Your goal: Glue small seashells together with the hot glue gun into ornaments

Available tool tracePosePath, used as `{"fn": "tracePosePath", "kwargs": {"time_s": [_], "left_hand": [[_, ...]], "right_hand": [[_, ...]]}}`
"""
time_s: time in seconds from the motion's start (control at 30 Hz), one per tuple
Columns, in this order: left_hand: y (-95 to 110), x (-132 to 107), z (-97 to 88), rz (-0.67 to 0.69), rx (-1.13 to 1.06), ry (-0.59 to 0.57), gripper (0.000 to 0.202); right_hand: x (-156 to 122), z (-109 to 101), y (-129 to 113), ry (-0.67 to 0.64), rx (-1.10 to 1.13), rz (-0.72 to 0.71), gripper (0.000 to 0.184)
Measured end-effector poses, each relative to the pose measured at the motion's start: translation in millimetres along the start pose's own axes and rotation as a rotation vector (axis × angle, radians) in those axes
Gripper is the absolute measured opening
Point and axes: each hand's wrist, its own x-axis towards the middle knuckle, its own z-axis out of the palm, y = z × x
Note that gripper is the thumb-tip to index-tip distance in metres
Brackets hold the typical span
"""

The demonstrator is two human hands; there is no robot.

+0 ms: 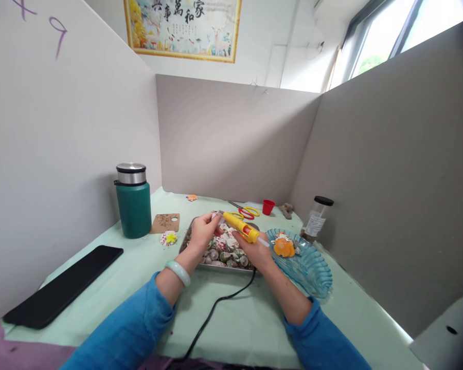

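My right hand is wrapped round a yellow hot glue gun, whose nozzle points left and whose clear glue stick juts out at the back. Close to that nozzle, my left hand pinches a small pale piece, too small to name. Both hands are above a metal tray filled with shells. From the glue gun a black cord runs down over the table's front edge.
Right of the tray lies a blue plate with an orange piece; beyond it stands a black-lidded jar. Scissors and a red cup are behind. At left are a green bottle and a black pad.
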Motion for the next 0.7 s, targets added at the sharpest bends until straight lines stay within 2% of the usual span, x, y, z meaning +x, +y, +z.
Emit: {"fn": "tracePosePath", "kwargs": {"time_s": [0.7], "left_hand": [[-1.5, 1.5, 1.0, 0.028, -0.063, 0.0, 0.035]], "right_hand": [[-0.1, -0.9, -1.0, -0.016, -0.023, -0.003, 0.036]]}}
